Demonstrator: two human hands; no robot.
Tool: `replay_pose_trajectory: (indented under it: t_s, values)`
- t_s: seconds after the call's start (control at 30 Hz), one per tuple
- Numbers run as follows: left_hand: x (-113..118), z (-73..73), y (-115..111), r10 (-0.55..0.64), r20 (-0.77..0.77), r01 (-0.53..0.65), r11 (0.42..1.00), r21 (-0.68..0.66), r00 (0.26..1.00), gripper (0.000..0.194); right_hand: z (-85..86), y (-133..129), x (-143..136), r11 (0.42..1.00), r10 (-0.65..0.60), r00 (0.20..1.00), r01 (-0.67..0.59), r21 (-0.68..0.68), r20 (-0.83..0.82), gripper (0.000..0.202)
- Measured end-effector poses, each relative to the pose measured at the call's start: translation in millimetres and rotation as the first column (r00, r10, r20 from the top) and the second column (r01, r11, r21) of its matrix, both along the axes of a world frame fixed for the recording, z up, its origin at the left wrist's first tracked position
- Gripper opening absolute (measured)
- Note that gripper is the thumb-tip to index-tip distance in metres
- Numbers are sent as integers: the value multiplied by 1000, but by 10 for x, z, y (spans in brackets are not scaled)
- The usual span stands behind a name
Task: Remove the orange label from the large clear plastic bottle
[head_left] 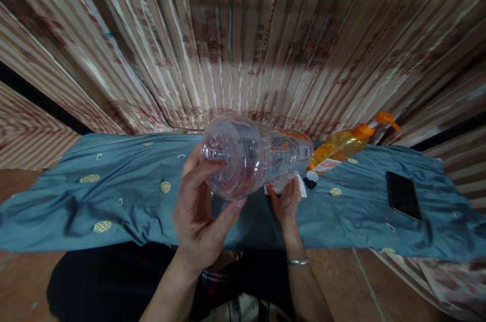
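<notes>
A large clear plastic bottle is tilted sideways, its round base towards me and an orange label on its far side. My left hand is closed around the base end, fingers at the left and thumb underneath. Below the bottle's far end, my right hand has its fingers closed on a white tissue-like piece; the bottle partly hides it. Just right of that hand lie a small white cap and a small black object. A bracelet circles my right wrist.
Behind them, an orange pump bottle with yellow liquid leans to the right. A black phone lies on the teal cloth covering the low surface. Striped, patterned curtains hang close behind it. Tiled floor shows in front.
</notes>
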State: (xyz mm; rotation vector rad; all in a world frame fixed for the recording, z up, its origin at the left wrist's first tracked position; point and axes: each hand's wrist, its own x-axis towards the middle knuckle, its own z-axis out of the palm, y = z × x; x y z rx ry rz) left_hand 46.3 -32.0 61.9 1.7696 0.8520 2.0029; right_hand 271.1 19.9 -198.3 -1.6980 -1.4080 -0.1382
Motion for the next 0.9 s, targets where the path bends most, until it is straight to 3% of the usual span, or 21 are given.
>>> replay_pose_trajectory:
  t_s: [0.5,0.9]
  values:
    - [-26,5,6,-17,-8,17,999,-39,1000,57,77,-6,-17,1000,-21,999,20,24,49,79]
    - [-28,33,38,-6,2,6,999,-44,1000,55,79,2,-10,1000,9,1000,-8,17,-13,78]
